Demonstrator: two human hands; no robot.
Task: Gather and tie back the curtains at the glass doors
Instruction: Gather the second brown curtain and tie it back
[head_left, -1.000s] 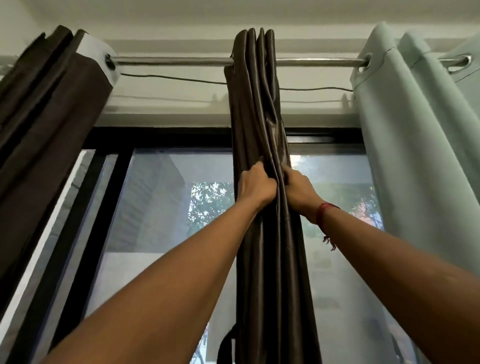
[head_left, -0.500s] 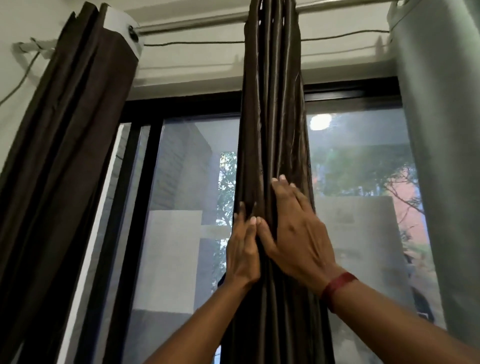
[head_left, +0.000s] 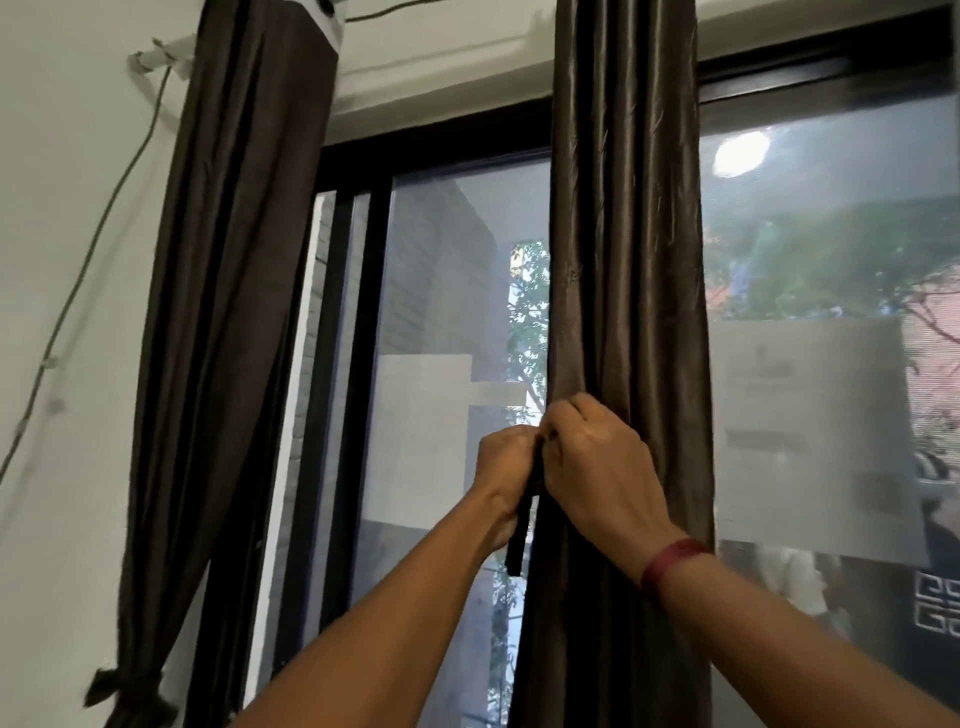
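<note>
Fingers, left hand + right hand: pinch tie strap | at curtain left edge

Two brown curtains hang here, the left curtain at the frame's left and the centre curtain in the middle, with two dark ties: the knotted tie at lower left, the loose tie at centre. There are two hands, the left hand and the right hand, one red wristband, one cable at upper left and one QR code at lower right.
</note>
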